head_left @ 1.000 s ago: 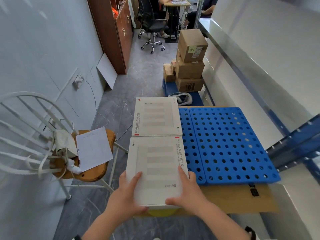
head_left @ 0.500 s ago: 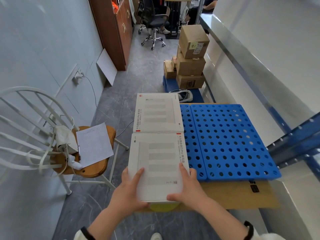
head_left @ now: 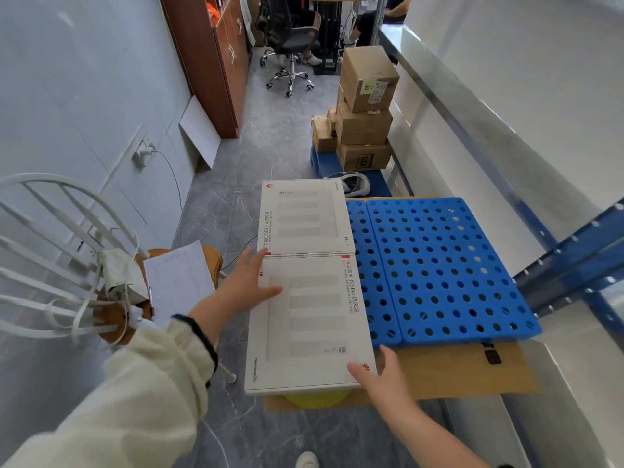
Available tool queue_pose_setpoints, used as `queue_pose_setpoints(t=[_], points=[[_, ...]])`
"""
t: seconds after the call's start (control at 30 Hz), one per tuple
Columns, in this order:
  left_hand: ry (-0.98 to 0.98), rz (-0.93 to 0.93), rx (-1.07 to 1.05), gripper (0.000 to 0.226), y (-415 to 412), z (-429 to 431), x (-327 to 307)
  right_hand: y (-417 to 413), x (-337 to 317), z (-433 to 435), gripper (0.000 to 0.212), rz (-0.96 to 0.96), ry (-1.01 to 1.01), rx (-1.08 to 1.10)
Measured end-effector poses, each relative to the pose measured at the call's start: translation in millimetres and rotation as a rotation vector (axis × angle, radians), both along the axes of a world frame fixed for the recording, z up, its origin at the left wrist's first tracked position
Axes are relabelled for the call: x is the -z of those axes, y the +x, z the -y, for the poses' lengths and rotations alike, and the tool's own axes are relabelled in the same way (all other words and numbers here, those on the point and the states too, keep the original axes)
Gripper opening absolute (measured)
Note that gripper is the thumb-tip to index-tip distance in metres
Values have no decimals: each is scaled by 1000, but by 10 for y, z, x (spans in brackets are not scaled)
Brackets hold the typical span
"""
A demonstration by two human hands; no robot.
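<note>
Two hands let go of a flat white box and nudge it into line on a low platform.

A moment ago both hands clasped the near box's (head_left: 309, 322) front edge. Now the box lies flat, so the placing looks done and only squaring up remains. The right hand (head_left: 381, 373) rests loosely open at its near right corner, thumb on top. The left hand (head_left: 246, 285) has slid up the left edge, fingers spread and straight, thumb on the lid. The box's far edge touches a second white box (head_left: 305, 217). Blue perforated panels (head_left: 439, 265) lie just to the right, and brown cartons (head_left: 366, 106) are stacked beyond.
</note>
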State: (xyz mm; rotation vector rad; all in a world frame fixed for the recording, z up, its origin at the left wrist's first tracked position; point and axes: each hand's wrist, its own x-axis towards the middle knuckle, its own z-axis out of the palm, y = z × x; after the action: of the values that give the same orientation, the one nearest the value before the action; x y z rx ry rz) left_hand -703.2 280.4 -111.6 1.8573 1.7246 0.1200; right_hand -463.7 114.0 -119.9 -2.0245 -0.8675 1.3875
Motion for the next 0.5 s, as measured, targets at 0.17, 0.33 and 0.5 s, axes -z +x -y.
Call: queue_pose_setpoints(t=[0.17,0.33,0.5], points=[[-74,158,-30,89,10,-295,126,16,37,30,52,-292,-161,219],[-42,167,-34,88,-19,-212,222,135,16,-48,37,-270,-143,214],[-103,97,-85,87,-105,29,241,411,-83,-159,34,-180,-175,89]])
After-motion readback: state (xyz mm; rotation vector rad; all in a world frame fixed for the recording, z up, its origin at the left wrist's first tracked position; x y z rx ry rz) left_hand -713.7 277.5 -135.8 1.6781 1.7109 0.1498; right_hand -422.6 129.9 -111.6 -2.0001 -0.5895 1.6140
